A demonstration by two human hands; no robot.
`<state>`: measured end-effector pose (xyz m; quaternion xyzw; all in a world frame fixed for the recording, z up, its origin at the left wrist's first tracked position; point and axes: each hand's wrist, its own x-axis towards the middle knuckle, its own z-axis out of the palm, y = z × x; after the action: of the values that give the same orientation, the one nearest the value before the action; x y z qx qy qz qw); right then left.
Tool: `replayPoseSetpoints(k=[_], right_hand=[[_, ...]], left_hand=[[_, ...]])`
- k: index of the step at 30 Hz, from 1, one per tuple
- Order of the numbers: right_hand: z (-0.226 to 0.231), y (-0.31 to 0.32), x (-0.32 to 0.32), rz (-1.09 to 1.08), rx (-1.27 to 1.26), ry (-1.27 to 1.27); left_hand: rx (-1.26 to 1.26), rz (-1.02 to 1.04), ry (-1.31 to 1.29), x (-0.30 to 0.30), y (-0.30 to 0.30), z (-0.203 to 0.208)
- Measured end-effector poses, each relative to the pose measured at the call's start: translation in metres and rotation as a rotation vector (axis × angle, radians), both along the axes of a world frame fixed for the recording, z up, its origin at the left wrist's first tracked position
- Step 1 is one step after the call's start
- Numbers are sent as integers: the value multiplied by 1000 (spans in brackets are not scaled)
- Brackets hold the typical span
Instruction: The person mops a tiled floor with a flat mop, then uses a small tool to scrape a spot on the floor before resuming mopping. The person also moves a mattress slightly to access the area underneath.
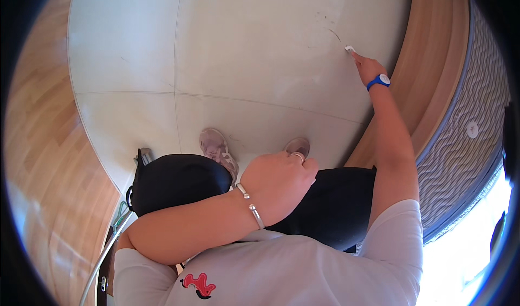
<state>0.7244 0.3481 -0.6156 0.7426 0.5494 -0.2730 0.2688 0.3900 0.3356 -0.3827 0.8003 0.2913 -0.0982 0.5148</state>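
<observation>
My right hand, with a blue wristband, reaches out to the pale tiled floor at the far right. Its fingers pinch a small white piece against the tile; its kind is too small to tell. A thin dark mark lies just beyond that piece, with a few dark specks farther off. My left hand rests folded in front of my body above my lap, wearing a ring and a silver bangle. Its fingers curl under, and whatever they may hold is hidden.
A wooden bed base runs along the right, carrying a grey quilted mattress. Wood-look flooring borders the tiles at left. My shoes stand on the tiles below dark trousers. A metal object sits beside my left knee.
</observation>
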Motion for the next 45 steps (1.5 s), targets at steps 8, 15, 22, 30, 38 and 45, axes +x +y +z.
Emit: replayPoseSetpoints(k=[8, 15, 22, 30, 38, 45], right_hand=[[1, 8, 11, 149, 22, 9], [1, 30, -2, 204, -26, -46], [0, 36, -5, 253, 5, -4], [-4, 24, 22, 290, -11, 5], [3, 38, 12, 314, -39, -37], [12, 61, -29, 246, -69, -29]], left_hand=[[59, -15, -11, 1, -4, -9], [73, -88, 48, 0, -6, -18], [97, -54, 3, 8, -6, -13], [86, -51, 6, 6, -4, -12], [95, -73, 47, 5, -4, -10], [91, -165, 62, 7, -11, -14]])
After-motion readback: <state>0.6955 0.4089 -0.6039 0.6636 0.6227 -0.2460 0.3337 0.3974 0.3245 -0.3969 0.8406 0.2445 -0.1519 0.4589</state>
